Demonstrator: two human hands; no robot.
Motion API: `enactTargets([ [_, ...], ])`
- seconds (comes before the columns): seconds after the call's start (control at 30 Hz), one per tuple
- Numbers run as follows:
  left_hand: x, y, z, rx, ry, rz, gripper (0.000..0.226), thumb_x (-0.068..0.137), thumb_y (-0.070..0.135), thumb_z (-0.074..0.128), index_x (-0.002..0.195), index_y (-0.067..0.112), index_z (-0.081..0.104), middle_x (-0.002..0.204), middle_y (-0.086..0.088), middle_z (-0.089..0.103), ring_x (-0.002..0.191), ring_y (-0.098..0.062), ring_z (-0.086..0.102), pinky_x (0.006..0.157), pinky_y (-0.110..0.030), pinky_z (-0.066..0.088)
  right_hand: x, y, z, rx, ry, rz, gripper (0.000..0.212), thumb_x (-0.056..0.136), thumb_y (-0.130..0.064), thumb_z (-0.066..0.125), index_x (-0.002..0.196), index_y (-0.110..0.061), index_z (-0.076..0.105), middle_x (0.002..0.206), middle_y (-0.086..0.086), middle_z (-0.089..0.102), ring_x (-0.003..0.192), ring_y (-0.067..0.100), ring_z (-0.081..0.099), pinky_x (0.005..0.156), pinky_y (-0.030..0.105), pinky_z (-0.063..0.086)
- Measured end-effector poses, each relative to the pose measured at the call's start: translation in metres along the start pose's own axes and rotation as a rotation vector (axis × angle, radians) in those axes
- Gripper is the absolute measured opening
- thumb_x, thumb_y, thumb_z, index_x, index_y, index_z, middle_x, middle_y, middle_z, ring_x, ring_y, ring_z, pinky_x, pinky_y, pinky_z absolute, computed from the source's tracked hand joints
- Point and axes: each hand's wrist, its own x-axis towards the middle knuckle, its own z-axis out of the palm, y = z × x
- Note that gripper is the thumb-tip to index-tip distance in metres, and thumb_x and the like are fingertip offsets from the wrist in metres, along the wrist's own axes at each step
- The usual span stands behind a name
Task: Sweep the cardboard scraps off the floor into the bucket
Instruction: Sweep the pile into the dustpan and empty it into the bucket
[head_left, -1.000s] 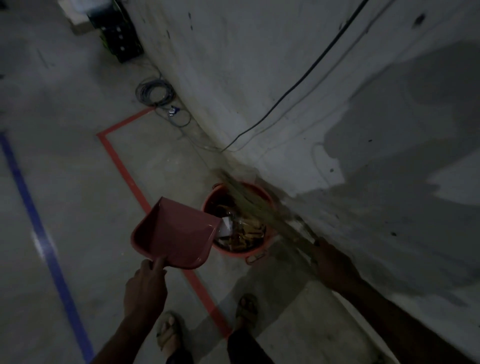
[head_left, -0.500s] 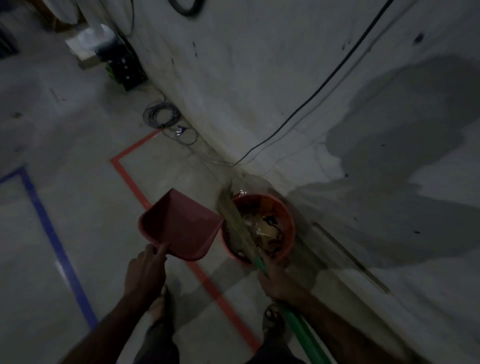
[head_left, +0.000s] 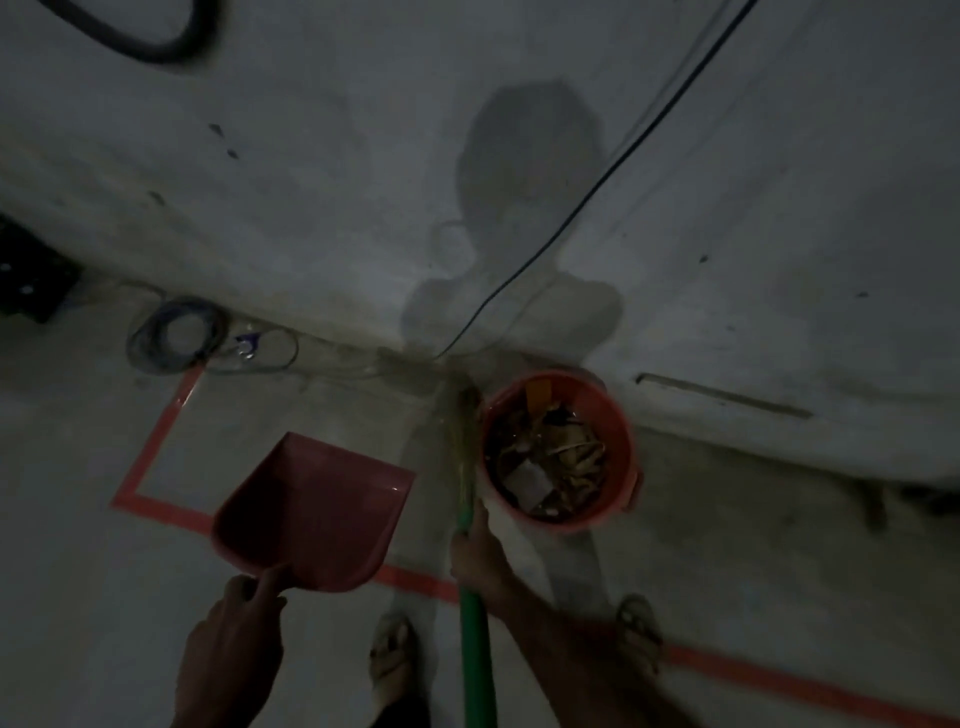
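Dim light, concrete floor, wall close ahead. Orange bucket (head_left: 558, 449) standing at the foot of the wall, holding a heap of cardboard scraps (head_left: 550, 460); no loose scraps made out on the visible floor, though murk hides much. Left hand (head_left: 234, 631) clenched round the rear of the red dustpan (head_left: 311, 512), forefinger laid up along its back; pan held off the floor, left of the bucket and apart from it, mouth toward the wall, seemingly empty. Right hand (head_left: 478, 553) wrapped round the green broom handle (head_left: 475, 623) where it meets the bristles (head_left: 465, 431); bristle head pointing at the wall, just beside the bucket's left rim. Judged stage: a load tipped in, pan and broom poised for any remainder. To do well: check pan corners for stuck bits, and if any, bring the pan lip over the rim before tilting, then flick with the bristles inward, not across the rim. Keep the broom head clear of the bucket wall to avoid knocking it. Mind the coiled cable (head_left: 174, 332) and the thin wires along the wall base when sweeping that strip. Red floor tape (head_left: 156, 504) underfoot, sandalled feet (head_left: 392, 660) astride it.
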Motion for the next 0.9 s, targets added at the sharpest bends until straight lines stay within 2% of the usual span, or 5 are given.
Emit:
enactTargets([
  [0.4,0.04,-0.003,-0.015,-0.006,0.02,0.293,0.054,0.08,0.008,0.075,0.123,0.036,0.06,0.092,-0.005,0.059,0.068,-0.036,0.066,0.053,-0.036,0.045,-0.005,0.051,0.012,0.082,0.455,-0.118,0.07,0.099,-0.019,0.046,0.159,-0.028,0.011,0.088,0.014,0.057,0.066,0.022,0.058,0.05,0.024,0.039],
  [0.5,0.04,0.014,-0.015,-0.042,0.039,0.366,0.055,0.078,0.004,0.076,0.123,0.032,0.06,0.094,-0.008,0.059,0.066,-0.037,0.065,0.052,-0.037,0.046,-0.023,0.084,-0.004,0.062,0.442,-0.049,0.07,0.099,-0.017,0.049,0.158,-0.025,0.014,0.092,0.014,0.064,0.071,0.023,0.062,0.054,0.027,0.046],
  [0.63,0.039,0.036,-0.011,-0.057,0.069,0.447,0.052,0.079,0.005,0.077,0.123,0.028,0.064,0.091,-0.007,0.059,0.07,-0.034,0.065,0.053,-0.031,0.037,-0.043,0.122,-0.025,0.025,0.31,0.015,0.067,0.101,-0.026,0.052,0.158,-0.027,0.016,0.132,0.011,0.06,0.107,0.026,0.064,0.084,0.03,0.051],
  [0.8,0.042,0.046,0.009,0.0,0.066,0.494,0.047,0.085,0.008,0.072,0.125,0.029,0.061,0.092,-0.008,0.058,0.069,-0.035,0.063,0.054,-0.033,0.036,-0.05,0.158,-0.043,0.14,0.243,0.1,0.061,0.1,-0.02,0.052,0.154,-0.029,0.025,0.118,0.007,0.062,0.074,0.011,0.06,0.056,0.019,0.047],
  [0.9,0.04,0.054,0.014,0.052,0.037,0.544,0.045,0.083,0.008,0.074,0.122,0.026,0.061,0.09,-0.01,0.059,0.065,-0.036,0.063,0.052,-0.036,0.041,-0.056,0.169,-0.057,0.153,0.26,0.071,0.056,0.097,-0.015,0.052,0.148,-0.031,0.034,0.125,0.008,0.062,0.082,0.013,0.062,0.064,0.024,0.051],
])
